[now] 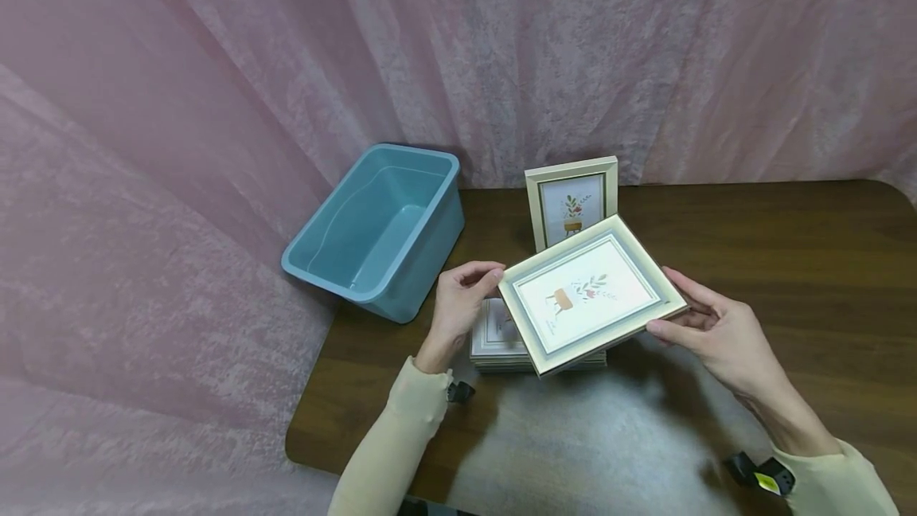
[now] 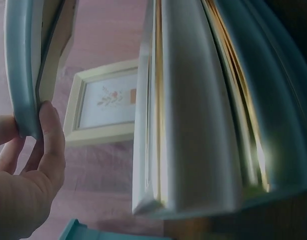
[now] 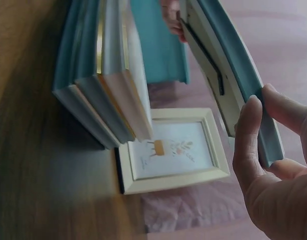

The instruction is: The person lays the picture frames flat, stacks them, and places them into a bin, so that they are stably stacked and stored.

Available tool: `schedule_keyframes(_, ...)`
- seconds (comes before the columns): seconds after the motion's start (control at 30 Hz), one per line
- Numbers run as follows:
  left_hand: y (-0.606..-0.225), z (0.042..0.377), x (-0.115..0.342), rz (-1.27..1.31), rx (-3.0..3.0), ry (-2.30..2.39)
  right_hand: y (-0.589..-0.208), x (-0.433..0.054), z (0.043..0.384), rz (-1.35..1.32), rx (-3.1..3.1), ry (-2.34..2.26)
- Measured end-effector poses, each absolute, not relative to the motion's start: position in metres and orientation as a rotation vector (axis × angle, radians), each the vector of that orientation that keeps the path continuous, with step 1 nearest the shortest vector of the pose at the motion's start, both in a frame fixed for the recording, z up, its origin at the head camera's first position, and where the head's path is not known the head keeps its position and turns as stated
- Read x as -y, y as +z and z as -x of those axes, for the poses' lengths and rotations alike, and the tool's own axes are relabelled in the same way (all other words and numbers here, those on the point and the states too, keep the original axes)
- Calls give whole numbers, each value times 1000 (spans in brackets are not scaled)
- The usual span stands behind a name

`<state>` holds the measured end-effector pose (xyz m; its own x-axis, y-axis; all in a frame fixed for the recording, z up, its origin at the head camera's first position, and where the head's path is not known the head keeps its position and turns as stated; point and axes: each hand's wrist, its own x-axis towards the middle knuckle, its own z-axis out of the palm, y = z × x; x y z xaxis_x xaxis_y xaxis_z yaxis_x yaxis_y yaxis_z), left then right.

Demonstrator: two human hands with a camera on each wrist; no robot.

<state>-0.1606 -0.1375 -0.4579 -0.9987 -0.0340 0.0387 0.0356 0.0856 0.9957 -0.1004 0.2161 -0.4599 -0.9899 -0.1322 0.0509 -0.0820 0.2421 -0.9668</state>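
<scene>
A cream picture frame (image 1: 583, 293) with a plant-and-stool print is held tilted above the table between both hands. My left hand (image 1: 462, 301) pinches its left corner between thumb and fingers. At the right side, my right hand (image 1: 723, 333) grips the edge, thumb nearest me. In the right wrist view the backing and dark stand of the held frame (image 3: 208, 55) show. Below it lies a stack of picture frames (image 1: 494, 333), partly hidden by the held one. Behind stands another cream picture frame (image 1: 571, 201) upright, its lower part covered in the head view.
A blue plastic tub (image 1: 380, 221) stands at the left of the wooden table (image 1: 774, 261), with nothing seen inside. Pink curtain (image 1: 573, 46) hangs behind the table and along its left side. The table's left front corner is rounded.
</scene>
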Motion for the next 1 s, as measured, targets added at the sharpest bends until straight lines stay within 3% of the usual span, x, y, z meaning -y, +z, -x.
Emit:
schedule_keyframes(0.37,-459,174,165,-69,2399,-1958,-473,-179,97,291,-2603,-1737)
schedule_keyframes(1.0,-475,186,175,129,2782,-1244,-511,-129,86,268,-2974,-1394)
